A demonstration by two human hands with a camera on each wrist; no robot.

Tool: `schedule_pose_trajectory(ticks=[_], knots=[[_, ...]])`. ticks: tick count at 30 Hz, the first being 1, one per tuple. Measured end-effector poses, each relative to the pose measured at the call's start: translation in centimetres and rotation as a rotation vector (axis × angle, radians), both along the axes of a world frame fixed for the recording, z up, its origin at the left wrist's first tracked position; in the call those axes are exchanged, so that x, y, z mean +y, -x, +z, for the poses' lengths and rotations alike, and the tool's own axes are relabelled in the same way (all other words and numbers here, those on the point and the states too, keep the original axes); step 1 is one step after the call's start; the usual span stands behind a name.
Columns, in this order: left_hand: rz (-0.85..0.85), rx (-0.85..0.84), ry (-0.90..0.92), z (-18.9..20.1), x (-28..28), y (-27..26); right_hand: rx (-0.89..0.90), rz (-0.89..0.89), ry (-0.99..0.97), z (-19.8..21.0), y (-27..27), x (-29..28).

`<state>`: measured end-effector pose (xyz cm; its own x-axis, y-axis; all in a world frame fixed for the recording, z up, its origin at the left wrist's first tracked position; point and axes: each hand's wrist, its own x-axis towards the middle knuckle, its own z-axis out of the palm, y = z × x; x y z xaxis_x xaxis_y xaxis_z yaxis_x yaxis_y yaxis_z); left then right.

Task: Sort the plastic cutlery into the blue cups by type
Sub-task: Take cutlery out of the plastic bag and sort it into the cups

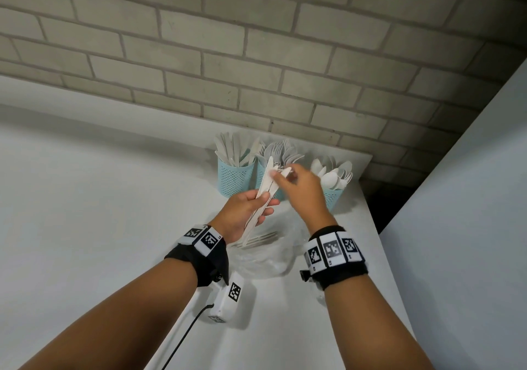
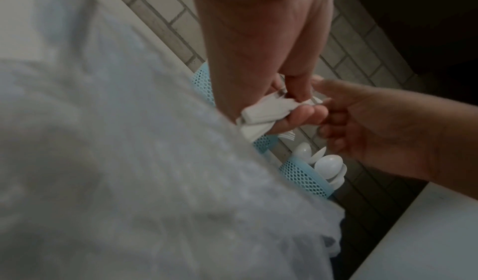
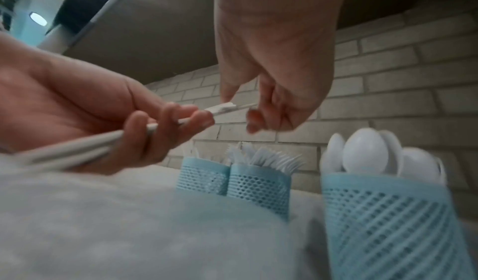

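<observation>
Left hand grip clasps cutlery bundle; right hand pinches one piece. Next: free it, drop in matching blue cup, frame centre.

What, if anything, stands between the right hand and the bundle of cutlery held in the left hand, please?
Nothing visible does. The right hand already has its fingertips on the top ends of the cutlery bundle that the left hand grips, in front of the blue cups.
</observation>
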<state>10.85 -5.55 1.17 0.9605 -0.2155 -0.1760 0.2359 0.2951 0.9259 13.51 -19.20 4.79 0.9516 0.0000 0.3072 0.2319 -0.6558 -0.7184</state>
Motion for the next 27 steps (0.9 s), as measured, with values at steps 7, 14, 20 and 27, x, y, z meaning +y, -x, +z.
schedule_pose_trajectory(ticks=[7,14,20,27], knots=[[-0.020,-0.002,-0.022,0.0,0.3,0.2,0.381,0.137,-0.500,-1.6,0.7,0.8],[-0.078,-0.029,-0.048,0.2,0.5,0.3,0.435,0.236,-0.653,-1.2,0.5,1.1],[-0.139,-0.057,-0.124,0.0,0.5,0.1,0.512,0.281,-0.716,-0.9,-0.2,1.7],[-0.085,0.022,-0.190,-0.7,1.5,-0.3,0.361,0.048,-0.830,4.1,-3.3,2.2]])
